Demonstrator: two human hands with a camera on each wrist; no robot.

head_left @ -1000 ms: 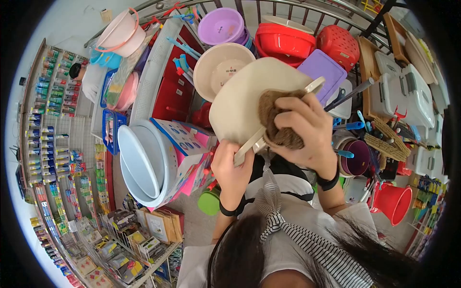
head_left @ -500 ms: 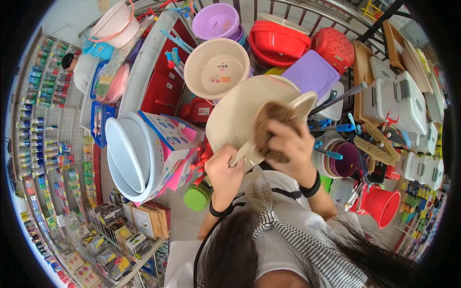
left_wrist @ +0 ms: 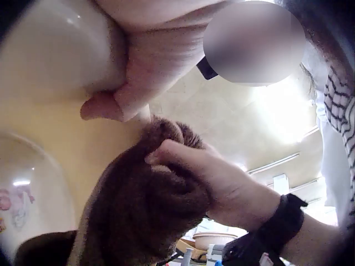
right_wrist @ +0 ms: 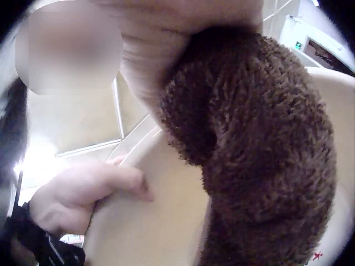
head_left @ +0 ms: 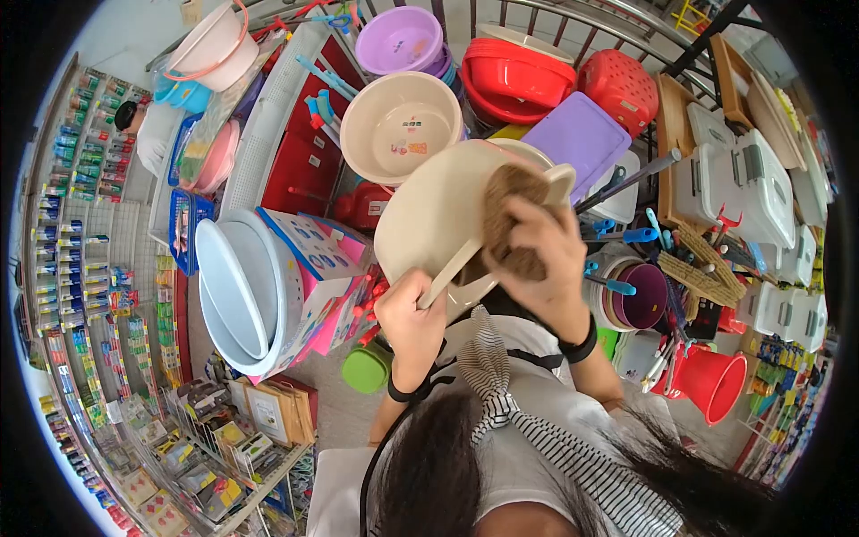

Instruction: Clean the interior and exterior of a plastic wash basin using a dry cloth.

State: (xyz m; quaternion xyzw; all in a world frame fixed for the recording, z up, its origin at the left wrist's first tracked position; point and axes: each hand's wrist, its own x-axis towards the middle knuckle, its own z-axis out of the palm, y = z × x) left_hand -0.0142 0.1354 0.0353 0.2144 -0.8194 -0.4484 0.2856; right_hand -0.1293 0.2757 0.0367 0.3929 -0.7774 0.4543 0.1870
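Observation:
A beige plastic basin (head_left: 429, 210) is held up tilted in front of the person's chest. The left hand (head_left: 410, 318) grips its rim, with the thumb lying along the basin's surface in the left wrist view. Bunched in the right hand (head_left: 550, 268) is a brown fluffy cloth (head_left: 512, 197), pinched between thumb and fingers and lying over the basin's rim. In the right wrist view the cloth (right_wrist: 272, 149) hides part of the basin. Both wrists wear black bands.
Behind the held basin stands another beige basin (head_left: 403, 130), with purple (head_left: 398, 40) and red basins (head_left: 519, 80) further back. A purple lid (head_left: 577, 139) lies close to the right hand's side. Light blue basins (head_left: 237, 295) stand left, a red bucket (head_left: 710, 383) right.
The basin has tilted and shifted slightly left in the head view. The right hand and cloth have shifted a little along its rim; the left hand keeps its grip.

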